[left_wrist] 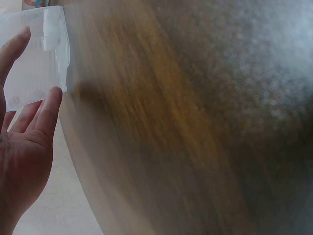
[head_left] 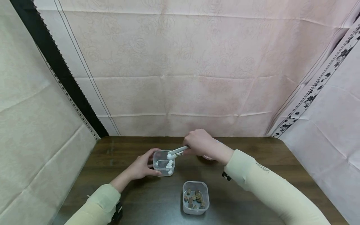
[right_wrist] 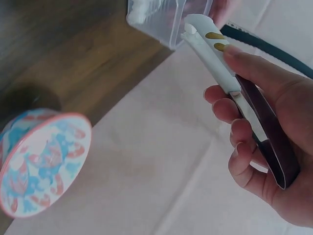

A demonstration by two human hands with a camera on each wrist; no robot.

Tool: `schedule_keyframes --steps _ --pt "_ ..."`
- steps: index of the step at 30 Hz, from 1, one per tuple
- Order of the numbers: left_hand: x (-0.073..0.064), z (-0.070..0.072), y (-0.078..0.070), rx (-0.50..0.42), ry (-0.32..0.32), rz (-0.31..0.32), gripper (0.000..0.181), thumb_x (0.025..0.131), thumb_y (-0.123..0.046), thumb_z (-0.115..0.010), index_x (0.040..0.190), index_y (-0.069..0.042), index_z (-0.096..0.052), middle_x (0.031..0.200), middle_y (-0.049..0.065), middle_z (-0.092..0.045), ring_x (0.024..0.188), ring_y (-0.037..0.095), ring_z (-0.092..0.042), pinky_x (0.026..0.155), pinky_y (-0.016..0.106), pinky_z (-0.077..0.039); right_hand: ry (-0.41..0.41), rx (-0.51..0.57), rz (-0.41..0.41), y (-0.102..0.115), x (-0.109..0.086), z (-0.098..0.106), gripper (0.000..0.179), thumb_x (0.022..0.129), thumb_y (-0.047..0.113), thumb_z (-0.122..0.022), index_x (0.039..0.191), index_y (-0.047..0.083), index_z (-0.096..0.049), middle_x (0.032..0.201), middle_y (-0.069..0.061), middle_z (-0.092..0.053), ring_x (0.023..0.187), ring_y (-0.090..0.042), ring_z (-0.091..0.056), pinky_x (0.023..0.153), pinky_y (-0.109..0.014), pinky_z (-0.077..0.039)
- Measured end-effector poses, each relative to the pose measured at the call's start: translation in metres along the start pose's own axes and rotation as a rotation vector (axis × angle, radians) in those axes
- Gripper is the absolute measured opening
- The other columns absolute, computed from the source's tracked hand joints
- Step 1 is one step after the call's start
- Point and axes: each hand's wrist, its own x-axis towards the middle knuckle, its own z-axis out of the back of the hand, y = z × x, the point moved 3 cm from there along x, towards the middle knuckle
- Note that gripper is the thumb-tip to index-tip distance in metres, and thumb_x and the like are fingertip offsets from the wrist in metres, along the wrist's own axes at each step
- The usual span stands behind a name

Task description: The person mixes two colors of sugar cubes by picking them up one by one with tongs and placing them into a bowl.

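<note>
A clear plastic container (head_left: 161, 155) with several small white pieces (head_left: 169, 164) stands on the table in the head view. My left hand (head_left: 142, 166) grips it from the left, thumb on the near side and fingers round the far side. From the right, my right hand (head_left: 198, 142) holds a pair of tongs (head_left: 178, 151), pale at the tips and dark at the handle end. Their tips pinch a white piece (right_wrist: 190, 29) over the container's right side. In the left wrist view, the left thumb and fingers lie along the container's walls.
A second clear container (head_left: 196, 211) holding several brown cubes (head_left: 197, 196) stands nearer on the brown table (head_left: 157, 203). A bowl patterned in blue and red (right_wrist: 49, 161) sits under the right forearm, mostly hidden in the head view. Pale cloth (head_left: 180, 93) hangs behind and at both sides.
</note>
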Motion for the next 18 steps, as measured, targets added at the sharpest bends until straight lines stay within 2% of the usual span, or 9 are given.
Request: schedule_keyframes --steps 6,12,18 --pt "0.000 0.000 -0.001 -0.016 0.001 0.000 0.091 0.083 -0.011 -0.094 0.157 -0.009 -0.042 0.148 0.024 -0.054 0.137 0.048 -0.055 0.102 0.051 -0.060 0.011 -0.012 -0.049 -0.019 -0.019 0.007 0.038 0.087 0.047 -0.088 0.066 0.023 -0.068 0.064 0.012 -0.053 0.059 -0.010 -0.042 0.050 -0.030 -0.042" --pt "0.000 0.000 0.001 -0.004 -0.003 0.006 0.091 0.083 -0.012 -0.094 0.157 -0.010 -0.042 0.147 0.024 -0.054 0.137 0.049 -0.055 0.102 0.050 -0.060 -0.003 -0.038 -0.081 -0.037 -0.037 0.013 0.041 0.085 0.046 -0.088 0.062 0.023 -0.063 0.063 0.011 -0.056 0.057 -0.014 -0.050 0.050 -0.037 -0.046" --pt "0.000 0.000 0.001 0.002 -0.002 0.001 0.092 0.083 -0.012 -0.094 0.157 -0.009 -0.041 0.147 0.024 -0.054 0.136 0.049 -0.055 0.102 0.050 -0.060 -0.006 -0.029 -0.110 -0.055 -0.053 0.012 0.045 0.083 0.042 -0.090 0.058 0.023 -0.058 0.062 0.009 -0.055 0.055 -0.017 -0.050 0.048 -0.040 -0.045"
